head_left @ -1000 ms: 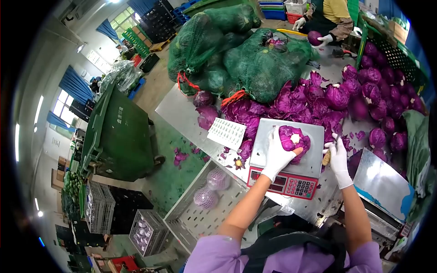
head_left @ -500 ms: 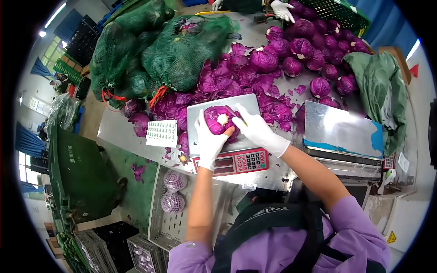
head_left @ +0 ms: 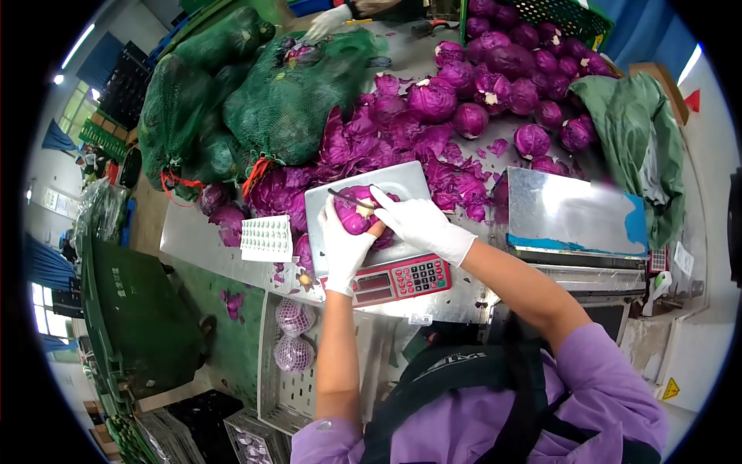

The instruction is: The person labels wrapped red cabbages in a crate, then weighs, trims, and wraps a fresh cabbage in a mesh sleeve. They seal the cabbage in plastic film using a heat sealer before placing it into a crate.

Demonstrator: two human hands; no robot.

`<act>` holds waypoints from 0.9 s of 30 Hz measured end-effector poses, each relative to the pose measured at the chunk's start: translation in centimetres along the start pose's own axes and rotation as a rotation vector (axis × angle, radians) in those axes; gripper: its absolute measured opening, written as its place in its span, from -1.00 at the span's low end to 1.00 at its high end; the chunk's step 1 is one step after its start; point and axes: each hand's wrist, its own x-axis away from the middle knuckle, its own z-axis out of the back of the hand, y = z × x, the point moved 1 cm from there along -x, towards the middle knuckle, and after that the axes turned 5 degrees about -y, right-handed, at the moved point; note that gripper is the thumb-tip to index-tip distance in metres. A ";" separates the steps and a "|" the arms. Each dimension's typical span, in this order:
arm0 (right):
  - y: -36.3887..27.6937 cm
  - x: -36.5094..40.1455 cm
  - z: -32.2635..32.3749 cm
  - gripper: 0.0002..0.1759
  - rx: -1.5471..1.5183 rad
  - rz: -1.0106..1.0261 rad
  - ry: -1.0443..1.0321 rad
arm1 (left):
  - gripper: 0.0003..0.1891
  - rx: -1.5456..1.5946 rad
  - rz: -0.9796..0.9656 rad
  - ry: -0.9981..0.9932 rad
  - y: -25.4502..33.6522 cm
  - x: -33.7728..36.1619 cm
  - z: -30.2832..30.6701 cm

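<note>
My gloved left hand is wrapped round the near left side of a red cabbage, its pale cut stem facing up. In my gloved right hand is a thin dark-bladed knife, lying across the top of the cabbage by the stem. The handle is hidden in my fingers. Both hands are over the steel pan of a digital scale with a red keypad. Loose purple leaves lie beside the scale, and a sheet of stickers lies to its left.
Green mesh sacks fill the table's far left. Many red cabbages spill from a green crate at the far right. A grey crate with two netted cabbages stands below. Another person's gloved hand is by the sacks.
The knife blade now shows across the cabbage top, and the cabbage has tilted in my hands. The other person's gloved hand now shows by the sacks. The view has shifted slightly.
</note>
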 end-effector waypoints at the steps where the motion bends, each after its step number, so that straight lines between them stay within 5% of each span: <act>1: 0.3 0.0 -0.6 -0.41 -0.011 0.053 0.093 | 0.12 0.000 0.011 -0.004 0.0 -0.2 -0.1; 14: 0.7 -2.0 0.5 -0.49 0.054 0.056 0.203 | 0.09 -0.116 0.134 0.036 1.5 -0.9 -0.6; 18: 0.7 -2.9 1.8 -0.52 0.114 0.001 0.037 | 0.11 -0.144 0.152 0.049 0.9 -1.0 -1.2; 20: 1.4 -3.5 1.1 -0.51 0.137 0.175 0.207 | 0.12 -0.172 0.169 0.061 1.0 -1.1 -1.0; 22: 1.7 -4.4 0.5 -0.53 0.102 0.162 0.209 | 0.13 -0.139 0.201 -0.003 1.5 -1.5 -0.4; 23: 1.2 -4.3 1.3 -0.53 0.126 0.101 0.123 | -0.06 -0.233 0.120 0.128 1.3 -1.5 -0.9; 27: 3.0 -6.3 1.1 -0.59 0.176 -0.025 0.132 | 0.09 -0.186 0.147 0.015 1.9 -0.9 -0.9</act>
